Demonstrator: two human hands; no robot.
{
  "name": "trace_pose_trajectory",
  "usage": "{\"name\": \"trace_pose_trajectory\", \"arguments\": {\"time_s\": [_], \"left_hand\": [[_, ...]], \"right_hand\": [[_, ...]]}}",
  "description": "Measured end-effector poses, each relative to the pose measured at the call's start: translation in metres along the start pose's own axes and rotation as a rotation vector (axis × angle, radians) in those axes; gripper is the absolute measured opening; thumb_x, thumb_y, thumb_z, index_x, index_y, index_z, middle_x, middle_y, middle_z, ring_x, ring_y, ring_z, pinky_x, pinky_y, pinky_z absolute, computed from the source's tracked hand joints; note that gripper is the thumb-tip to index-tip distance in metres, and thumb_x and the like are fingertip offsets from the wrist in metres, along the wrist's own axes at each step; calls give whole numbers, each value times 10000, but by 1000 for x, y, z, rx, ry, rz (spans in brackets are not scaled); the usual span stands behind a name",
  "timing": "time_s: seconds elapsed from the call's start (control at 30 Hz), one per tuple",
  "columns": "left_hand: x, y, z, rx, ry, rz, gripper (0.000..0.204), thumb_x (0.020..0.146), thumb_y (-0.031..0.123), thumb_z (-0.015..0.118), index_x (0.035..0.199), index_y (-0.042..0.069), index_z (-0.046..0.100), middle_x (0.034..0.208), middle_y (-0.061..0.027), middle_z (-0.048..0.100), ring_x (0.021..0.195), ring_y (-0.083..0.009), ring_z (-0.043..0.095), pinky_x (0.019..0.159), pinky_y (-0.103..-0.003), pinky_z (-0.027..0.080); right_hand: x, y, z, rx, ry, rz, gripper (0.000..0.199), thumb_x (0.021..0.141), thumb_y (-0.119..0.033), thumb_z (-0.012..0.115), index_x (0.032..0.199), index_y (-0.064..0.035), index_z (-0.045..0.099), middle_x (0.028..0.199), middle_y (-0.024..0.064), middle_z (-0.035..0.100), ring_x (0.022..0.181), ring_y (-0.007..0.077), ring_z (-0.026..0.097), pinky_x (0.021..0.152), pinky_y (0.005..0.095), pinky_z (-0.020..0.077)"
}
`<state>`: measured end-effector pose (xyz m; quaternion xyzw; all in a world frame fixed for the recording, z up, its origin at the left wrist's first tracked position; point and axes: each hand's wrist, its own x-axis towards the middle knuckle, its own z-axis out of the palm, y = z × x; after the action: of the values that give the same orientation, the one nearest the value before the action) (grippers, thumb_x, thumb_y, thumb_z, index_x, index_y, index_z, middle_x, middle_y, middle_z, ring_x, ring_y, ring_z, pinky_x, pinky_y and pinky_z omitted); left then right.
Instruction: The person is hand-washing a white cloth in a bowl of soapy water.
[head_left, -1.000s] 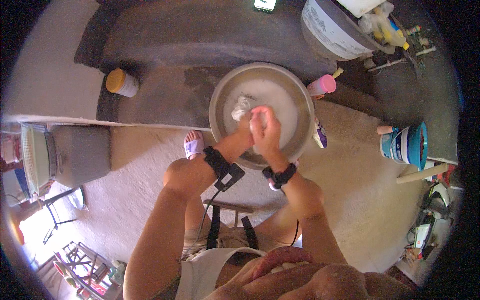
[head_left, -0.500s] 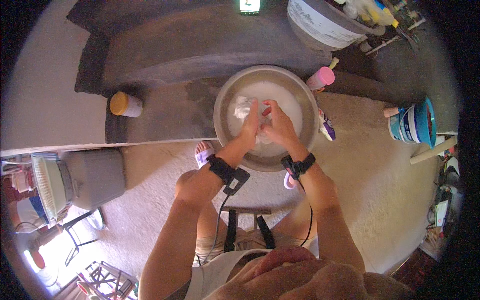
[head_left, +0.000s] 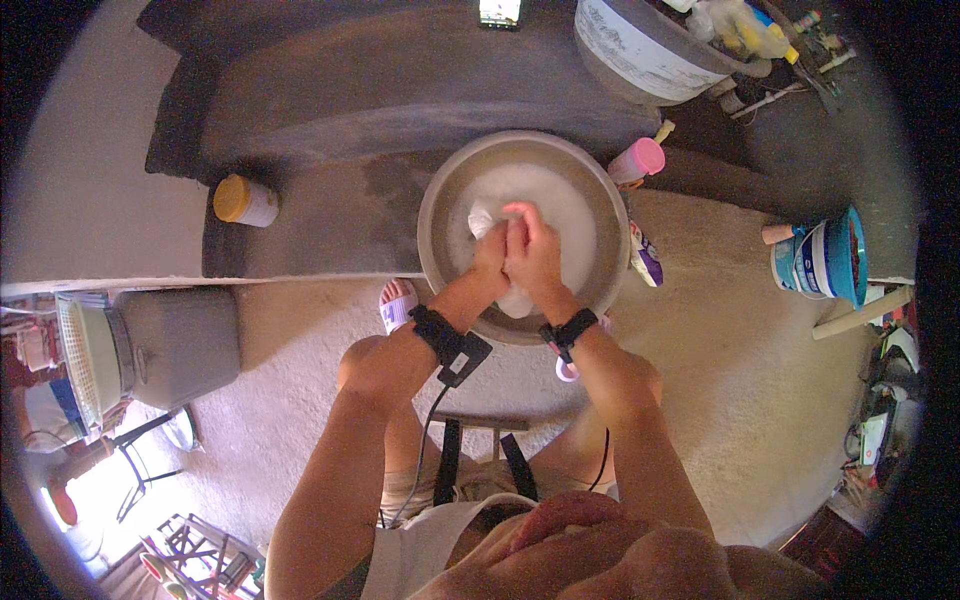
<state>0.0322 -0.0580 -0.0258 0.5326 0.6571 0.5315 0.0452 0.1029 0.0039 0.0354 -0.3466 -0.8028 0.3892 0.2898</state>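
A wide metal basin (head_left: 436,185) holds whitish, sudsy water (head_left: 575,215). Over it my two hands are pressed together around a wet white cloth (head_left: 481,217). One end of the cloth sticks out beyond my left hand (head_left: 490,252), and another part hangs below my hands, close to the water. My left hand is closed on the cloth. My right hand (head_left: 533,252) is also closed against it, knuckles up, with the index finger bent over the top. The middle of the cloth is hidden between my palms.
A pink-lidded container (head_left: 638,160) and a white-and-purple packet (head_left: 646,262) sit beside the basin. A yellow-lidded jar (head_left: 245,201) stands on the dark ledge at left. Farther off are a blue bucket (head_left: 845,255), a large tub (head_left: 645,60) and a grey bin (head_left: 185,345).
My hands, apart at the fingers before, have closed tightly together on the cloth. The bunched cloth at the left now shows smaller. The whole view has shifted slightly.
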Motion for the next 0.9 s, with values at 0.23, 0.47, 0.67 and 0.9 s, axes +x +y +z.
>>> {"name": "trace_pose_trajectory", "arguments": {"time_s": [0.23, 0.47, 0.67, 0.9], "left_hand": [[16, 3, -9, -711, 8, -904, 224, 866, 211, 461, 1002, 67, 565, 918, -107, 594, 830, -207, 585, 667, -357, 476], [35, 7, -12, -944, 48, -1064, 274, 895, 296, 430, 1024, 99, 572, 963, -76, 588, 855, -203, 579, 692, -362, 486], [24, 17, -21, -644, -172, -716, 404, 902, 432, 398, 1066, 98, 557, 1062, -112, 556, 964, -212, 543, 799, -381, 459], [38, 3, -25, -1534, -26, -1442, 578, 869, 531, 415, 1239, 86, 420, 1061, -108, 553, 949, -195, 548, 817, -347, 451]], "right_hand": [[-13, -35, 17, 98, 69, -250, 229, 839, -57, 472, 1058, -107, 516, 889, 156, 622, 794, 360, 603, 675, 435, 467], [25, 21, -15, -166, 55, 70, 264, 805, -20, 479, 1046, -92, 560, 1044, 116, 594, 899, 301, 599, 756, 388, 469], [14, -6, -22, 186, -355, -162, 518, 664, -61, 588, 1176, -122, 537, 1096, 162, 557, 1033, 314, 538, 818, 397, 463], [16, -11, -11, -340, -422, -65, 237, 663, -80, 582, 900, -89, 588, 881, 139, 603, 845, 339, 580, 714, 391, 468]]}}
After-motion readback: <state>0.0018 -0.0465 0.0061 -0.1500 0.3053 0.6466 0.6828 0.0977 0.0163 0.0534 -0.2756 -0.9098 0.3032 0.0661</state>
